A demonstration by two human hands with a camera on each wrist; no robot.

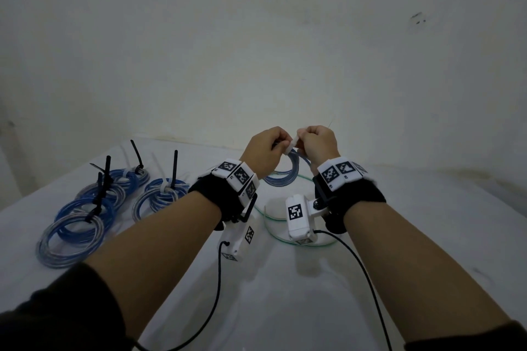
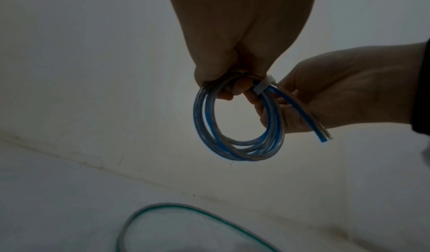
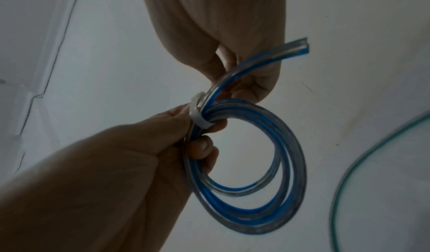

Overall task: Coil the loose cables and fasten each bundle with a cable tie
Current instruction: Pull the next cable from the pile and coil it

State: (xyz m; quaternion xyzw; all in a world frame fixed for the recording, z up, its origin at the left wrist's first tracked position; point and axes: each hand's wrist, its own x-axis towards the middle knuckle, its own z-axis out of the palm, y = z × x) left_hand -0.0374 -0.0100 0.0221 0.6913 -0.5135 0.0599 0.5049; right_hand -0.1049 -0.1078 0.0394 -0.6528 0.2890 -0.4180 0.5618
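Both hands are raised above the table and meet at a small coil of blue and clear cable (image 1: 285,177). My left hand (image 1: 278,145) grips the coil's top, with the fingers curled through the loop (image 2: 232,142). A white cable tie (image 1: 291,147) wraps the strands right beside those fingers (image 2: 264,86). My right hand (image 1: 301,142) pinches at the tie (image 3: 197,112), fingers curled. The cable's cut end (image 3: 293,51) sticks out past the right hand. The tie's tail is hidden in the hand.
Several tied blue coils (image 1: 85,216) with upright black tie tails (image 1: 174,168) and white ties lie at the table's left. A loose green-edged cable (image 1: 273,225) loops on the white table (image 1: 399,236) under the hands. A wall stands close behind.
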